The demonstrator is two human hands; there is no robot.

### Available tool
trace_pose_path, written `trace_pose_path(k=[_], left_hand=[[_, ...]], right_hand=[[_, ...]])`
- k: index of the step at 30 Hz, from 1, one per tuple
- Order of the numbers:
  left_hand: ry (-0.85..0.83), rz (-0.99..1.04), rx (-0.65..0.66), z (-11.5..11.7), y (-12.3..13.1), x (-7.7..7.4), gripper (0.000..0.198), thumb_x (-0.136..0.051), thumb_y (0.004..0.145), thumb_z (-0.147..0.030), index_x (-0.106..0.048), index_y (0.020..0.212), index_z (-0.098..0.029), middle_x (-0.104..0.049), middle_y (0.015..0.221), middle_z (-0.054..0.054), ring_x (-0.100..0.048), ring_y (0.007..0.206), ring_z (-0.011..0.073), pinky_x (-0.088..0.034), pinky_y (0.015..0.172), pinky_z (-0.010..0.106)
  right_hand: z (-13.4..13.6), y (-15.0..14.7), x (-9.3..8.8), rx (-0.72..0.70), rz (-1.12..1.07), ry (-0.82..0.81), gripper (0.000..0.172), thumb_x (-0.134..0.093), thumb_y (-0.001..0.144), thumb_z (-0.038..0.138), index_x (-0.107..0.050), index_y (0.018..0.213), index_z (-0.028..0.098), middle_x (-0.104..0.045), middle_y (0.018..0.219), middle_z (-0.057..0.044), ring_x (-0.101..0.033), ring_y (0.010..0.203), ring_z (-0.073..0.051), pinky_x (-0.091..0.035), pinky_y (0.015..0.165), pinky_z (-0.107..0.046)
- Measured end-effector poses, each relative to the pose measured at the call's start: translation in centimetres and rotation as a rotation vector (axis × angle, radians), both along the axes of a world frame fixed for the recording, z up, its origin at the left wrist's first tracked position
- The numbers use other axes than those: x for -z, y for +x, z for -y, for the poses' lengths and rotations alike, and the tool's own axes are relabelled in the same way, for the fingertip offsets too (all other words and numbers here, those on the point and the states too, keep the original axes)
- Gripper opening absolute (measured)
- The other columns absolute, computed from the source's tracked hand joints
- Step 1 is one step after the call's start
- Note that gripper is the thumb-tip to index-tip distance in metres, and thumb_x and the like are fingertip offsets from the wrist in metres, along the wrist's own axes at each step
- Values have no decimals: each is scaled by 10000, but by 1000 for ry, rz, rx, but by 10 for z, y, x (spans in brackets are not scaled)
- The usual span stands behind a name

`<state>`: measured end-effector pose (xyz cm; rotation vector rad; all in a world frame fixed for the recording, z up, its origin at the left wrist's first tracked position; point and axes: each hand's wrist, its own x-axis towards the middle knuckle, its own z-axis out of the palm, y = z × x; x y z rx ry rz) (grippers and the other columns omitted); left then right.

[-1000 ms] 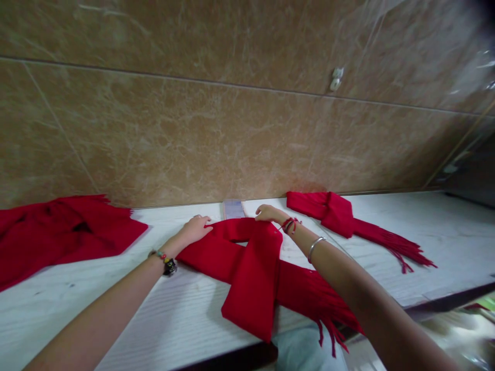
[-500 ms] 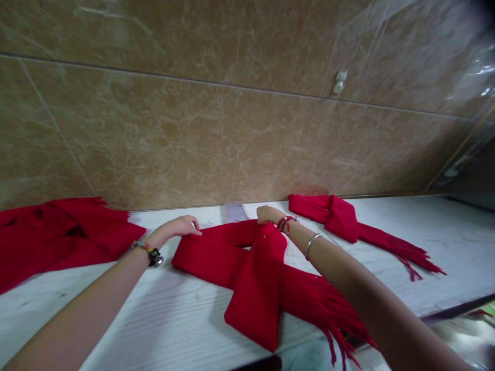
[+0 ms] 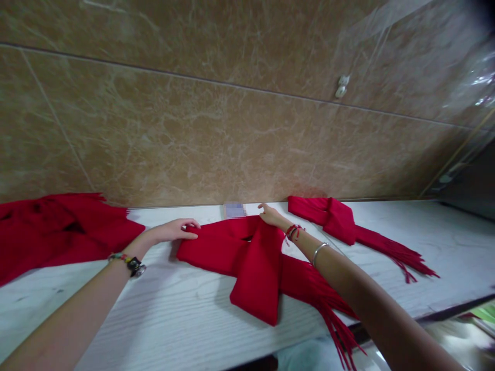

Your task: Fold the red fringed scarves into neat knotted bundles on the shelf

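A red scarf [image 3: 259, 278] lies folded and crossed over itself, its fringe hanging past the counter's front edge. At its left fold is my left hand [image 3: 180, 230], thumb and fingers apart, the tips touching the cloth. My right hand [image 3: 273, 215] grips the upper edge of the crossing piece, with the index finger stretched out; its other fingertips are partly hidden. To the right, a second red scarf [image 3: 340, 221] is looped, its fringe pointing right. More red fringed cloth [image 3: 96, 232] is heaped on the left.
The white wood-grain counter [image 3: 162, 309] runs along a brown marbled wall [image 3: 193, 129]. A small pale printed packet [image 3: 234, 210] sits against the wall behind the scarf. A small white fitting [image 3: 342, 86] is fixed to the wall. The counter's dark front edge [image 3: 456, 309] shows at lower right.
The middle scarf has shifted slightly toward the wall, its lower end drawn up. My right index finger has stretched out, and my left fingers have spread a little. The view has shifted slightly.
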<state>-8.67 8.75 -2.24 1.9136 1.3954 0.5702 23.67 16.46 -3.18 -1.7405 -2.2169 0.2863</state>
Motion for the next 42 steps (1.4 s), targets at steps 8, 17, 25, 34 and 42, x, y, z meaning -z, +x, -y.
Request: trace_pose_path(k=[8,17,25,34,42], left_hand=[[80,-158,-153,-11,-4,4,216,-552,591,-338,-573,734,-178,-607,688,8,-564,705,190,-440,664,270],[588,-380,-18,54,76,-6,358,-388,833,-353,-511,1120,-178,-459,1200,106,-441,1103,234,-312,959,360],[179,-341,120,85,134,-6,602,-558,730,-360,-373,1274,-181,-623,889,68,-586,807,222,-430,668,285],[292,-280,60,75,127,-5,427,-450,814,-320,-458,1205,-150,-596,1006,88,-549,939,200,-405,818,302],[338,-475,148,57,132,-4,547,-366,832,-503,-382,1284,-195,-439,1305,117,-374,1199,269,-283,958,452]], right_hand=[[-9,-25,14,14,-49,111,323,-311,869,144,-437,1156,65,-612,1029,-189,-567,975,-217,-394,790,-276],[55,26,-7,-90,-112,299,417,-400,852,319,-399,1212,109,-501,1171,-170,-469,1092,-235,-366,908,-364],[157,75,27,-99,134,116,414,-437,837,348,-470,1177,115,-541,1085,-159,-501,1020,-248,-385,863,-371],[137,62,-2,-234,-5,-71,203,-499,784,252,-596,916,133,-638,889,-105,-587,800,-206,-433,714,-306],[142,67,-3,-322,-96,-158,340,-579,700,278,-595,1020,162,-636,1001,-88,-583,868,-209,-426,770,-294]])
